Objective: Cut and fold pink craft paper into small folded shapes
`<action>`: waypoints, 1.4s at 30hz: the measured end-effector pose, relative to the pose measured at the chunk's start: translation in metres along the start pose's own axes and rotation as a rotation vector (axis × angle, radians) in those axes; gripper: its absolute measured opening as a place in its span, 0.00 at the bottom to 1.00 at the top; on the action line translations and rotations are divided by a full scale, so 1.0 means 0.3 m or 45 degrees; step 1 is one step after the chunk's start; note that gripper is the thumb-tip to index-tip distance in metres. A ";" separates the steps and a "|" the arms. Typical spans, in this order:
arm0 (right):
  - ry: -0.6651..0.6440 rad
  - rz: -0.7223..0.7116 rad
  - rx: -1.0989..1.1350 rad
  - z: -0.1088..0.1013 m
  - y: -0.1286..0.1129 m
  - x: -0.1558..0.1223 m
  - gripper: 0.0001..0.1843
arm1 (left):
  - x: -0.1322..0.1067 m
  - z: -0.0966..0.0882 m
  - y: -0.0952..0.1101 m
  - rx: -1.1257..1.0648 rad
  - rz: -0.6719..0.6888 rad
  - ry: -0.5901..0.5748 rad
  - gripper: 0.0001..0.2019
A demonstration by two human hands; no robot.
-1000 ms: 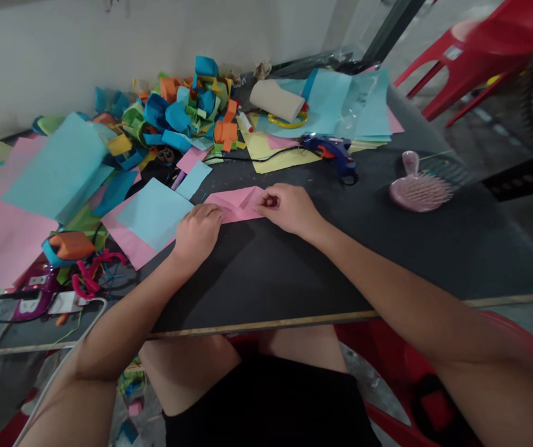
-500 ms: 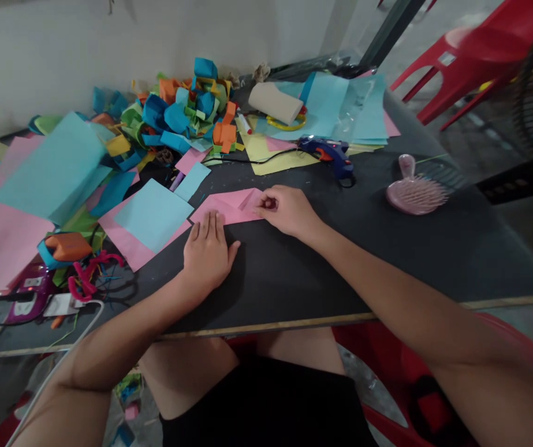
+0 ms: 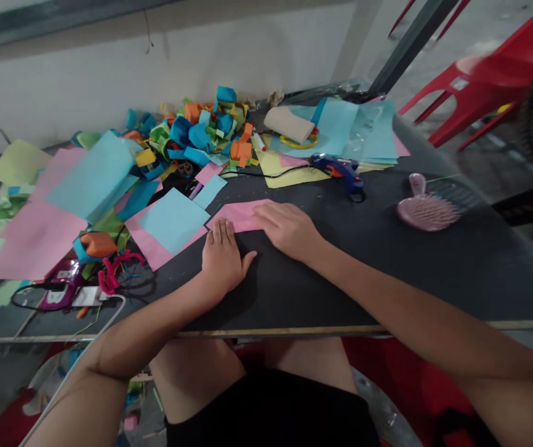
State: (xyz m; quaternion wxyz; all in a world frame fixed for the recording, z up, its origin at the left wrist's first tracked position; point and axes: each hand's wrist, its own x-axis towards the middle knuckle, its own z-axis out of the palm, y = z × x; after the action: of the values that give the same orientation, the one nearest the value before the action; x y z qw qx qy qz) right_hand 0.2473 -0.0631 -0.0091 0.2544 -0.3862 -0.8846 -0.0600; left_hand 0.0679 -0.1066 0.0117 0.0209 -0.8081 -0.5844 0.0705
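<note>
A folded strip of pink paper lies on the dark tabletop in front of me. My left hand rests flat on its left end, fingers stretched forward and thumb out to the side. At the right end, the bunched fingers of my right hand press down on the paper and cover that end. The fingertips of the right hand are partly hidden. Just left of the strip, a light blue square sheet lies over a larger pink sheet.
Behind the hands are a pile of folded paper pieces, a blue glue gun and a cardboard roll. A pink hairbrush lies right. A purple device with cables sits left. The table's front edge runs before my lap.
The raised flap at the strip's right end now lies flat under my right hand, which has gone from pinching to pressing. My left hand still holds its place on the paper. The view has shifted.
</note>
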 end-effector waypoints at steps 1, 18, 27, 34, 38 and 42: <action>-0.040 -0.127 0.081 0.011 -0.009 0.004 0.18 | 0.001 0.000 0.000 0.000 0.012 -0.003 0.40; -0.597 0.104 0.327 -0.090 0.038 -0.127 0.31 | 0.002 -0.002 0.000 0.020 -0.017 0.000 0.47; -0.277 0.160 0.146 -0.081 -0.003 -0.163 0.25 | 0.028 0.022 -0.046 -0.049 0.119 0.256 0.37; -0.063 -0.015 0.202 -0.073 -0.028 -0.170 0.16 | 0.063 0.028 -0.044 -0.170 0.366 0.401 0.21; 0.095 -0.015 0.328 -0.094 -0.001 -0.173 0.16 | 0.126 0.054 -0.099 -0.435 0.590 0.423 0.17; 0.196 0.149 0.297 -0.095 0.043 -0.181 0.19 | 0.172 0.069 -0.160 -0.670 0.779 0.305 0.12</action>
State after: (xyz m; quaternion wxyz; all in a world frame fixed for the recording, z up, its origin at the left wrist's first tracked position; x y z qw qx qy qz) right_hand 0.2992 -0.0982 -0.0126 0.3678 -0.3991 -0.8394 0.0287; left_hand 0.0357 -0.0434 -0.0079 -0.1402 -0.9246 -0.3092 -0.1727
